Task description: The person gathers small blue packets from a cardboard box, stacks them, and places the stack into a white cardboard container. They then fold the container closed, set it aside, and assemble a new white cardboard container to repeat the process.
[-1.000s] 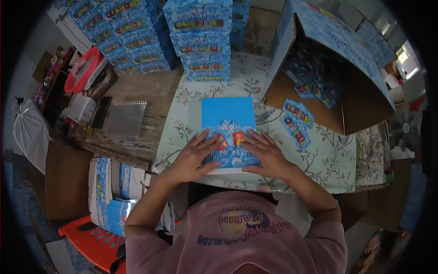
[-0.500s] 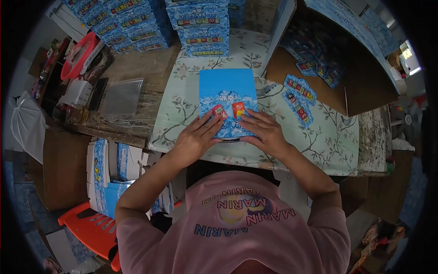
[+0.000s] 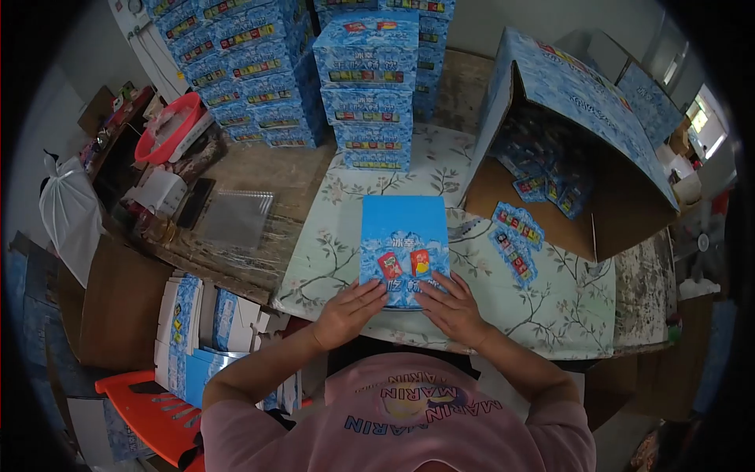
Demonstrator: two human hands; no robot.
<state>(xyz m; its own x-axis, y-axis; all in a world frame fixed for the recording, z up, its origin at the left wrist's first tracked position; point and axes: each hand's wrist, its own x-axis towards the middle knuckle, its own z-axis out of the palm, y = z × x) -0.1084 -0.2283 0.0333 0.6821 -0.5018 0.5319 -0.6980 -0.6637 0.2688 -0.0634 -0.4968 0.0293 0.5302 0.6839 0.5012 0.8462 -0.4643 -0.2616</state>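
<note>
A flat blue printed carton (image 3: 403, 240) lies on the floral tablecloth (image 3: 330, 252) straight in front of me. My left hand (image 3: 348, 312) presses on its near left edge, fingers spread over the print. Pressing the near right edge is my right hand (image 3: 453, 308), its fingertips on the blue face. Both hands sit at the carton's near end, close together.
Stacks of finished blue boxes (image 3: 366, 86) stand at the back. A big open cardboard case (image 3: 566, 149) with small blue packets lies tipped at right; loose packets (image 3: 513, 234) lie beside it. Flat cartons (image 3: 193, 330) and an orange stool (image 3: 145, 417) are at lower left. A red basin (image 3: 169, 126) sits far left.
My hands have slid from the carton's middle back to its near edge. The view has tilted, so the carton and stacks sit lower in the picture.
</note>
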